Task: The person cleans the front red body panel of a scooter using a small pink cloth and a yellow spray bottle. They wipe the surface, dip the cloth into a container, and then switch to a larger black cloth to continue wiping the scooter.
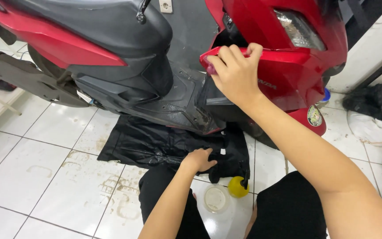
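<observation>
A red and black scooter [164, 57] stands on the tiled floor in front of me. My right hand [235, 73] is raised against the edge of its red side panel [288, 71], fingers curled over a small purplish object pressed to the panel; what that object is I cannot tell. My left hand [198, 160] rests low on a crumpled black plastic sheet [155, 144] spread on the floor under the scooter's footboard, fingers bent into it.
A round clear lid or tub [215, 199] and a yellow ball-shaped object [237, 186] lie between my knees. Black and white bundles [372, 115] sit at the right by a white wall. The white tiles [45, 177] carry brown stains.
</observation>
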